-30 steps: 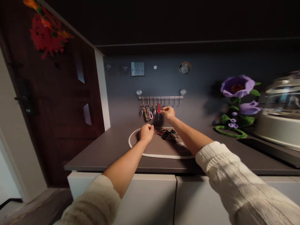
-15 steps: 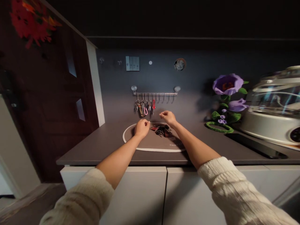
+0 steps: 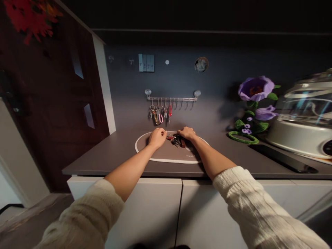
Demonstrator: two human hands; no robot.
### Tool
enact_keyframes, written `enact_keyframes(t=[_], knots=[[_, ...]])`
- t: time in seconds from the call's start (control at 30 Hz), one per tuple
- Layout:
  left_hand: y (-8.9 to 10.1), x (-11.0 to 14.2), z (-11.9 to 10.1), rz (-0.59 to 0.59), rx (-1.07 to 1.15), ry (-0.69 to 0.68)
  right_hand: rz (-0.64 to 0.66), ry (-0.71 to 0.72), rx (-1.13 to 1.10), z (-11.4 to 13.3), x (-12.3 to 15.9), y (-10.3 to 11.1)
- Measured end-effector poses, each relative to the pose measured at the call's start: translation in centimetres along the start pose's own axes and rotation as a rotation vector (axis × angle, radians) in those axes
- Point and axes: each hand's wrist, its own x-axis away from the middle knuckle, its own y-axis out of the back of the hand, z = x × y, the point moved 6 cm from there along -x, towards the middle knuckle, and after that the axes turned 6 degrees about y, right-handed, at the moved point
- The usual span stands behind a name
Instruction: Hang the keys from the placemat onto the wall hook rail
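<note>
A loose pile of keys [image 3: 177, 141] with dark and reddish tags lies on an oval brown mat [image 3: 166, 155] with a pale rim. My left hand [image 3: 157, 137] is at the pile's left side, its fingers curled closed; whatever may be in them is hidden. At the far right of the pile, my right hand [image 3: 187, 133] reaches down with bent fingers by the keys, the fingertips partly hidden. Behind them, a clear hook rail [image 3: 172, 99] is fixed to the wall. Several key bunches [image 3: 155, 116] hang from its left half, one with a pink loop, beside a red key holder [image 3: 170, 111].
On the right stand purple artificial flowers [image 3: 256, 90] with a green ring base, a black phone-like slab [image 3: 284, 158] and a white appliance [image 3: 301, 135] with a clear top. White cabinet doors [image 3: 145, 207] are below the counter [image 3: 98, 155]. A dark door [image 3: 64, 138] is left.
My right hand has come down from in front of the wall to the keys on the mat. My left hand stays beside the pile. The view has tilted slightly downward.
</note>
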Motion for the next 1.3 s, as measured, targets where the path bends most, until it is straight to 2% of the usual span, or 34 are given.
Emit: enact_keyframes(t=[0.13, 0.3, 0.57, 0.77, 1.0, 1.3], knots=[[0.0, 0.1, -0.1, 0.012, -0.005, -0.002, -0.009, 0.048, -0.054, 0.1, -0.5, -0.8], [-0.1, 0.1, -0.1, 0.010, 0.011, -0.005, 0.019, 0.015, -0.105, 0.1, -0.5, -1.3], [-0.1, 0.0, 0.1, 0.014, 0.015, 0.003, -0.022, 0.040, -0.182, 0.2, -0.5, -1.5], [-0.1, -0.1, 0.4, 0.009, 0.023, 0.031, -0.073, 0.186, -0.416, 1.5, -0.7, -0.9], [-0.3, -0.3, 0.8, 0.008, 0.057, 0.065, -0.030, 0.363, -0.760, 4.0, 0.2, 0.1], [-0.5, -0.8, 1.6, -0.014, 0.217, 0.092, 0.048, 0.504, -0.912, 6.7, 1.8, 1.3]])
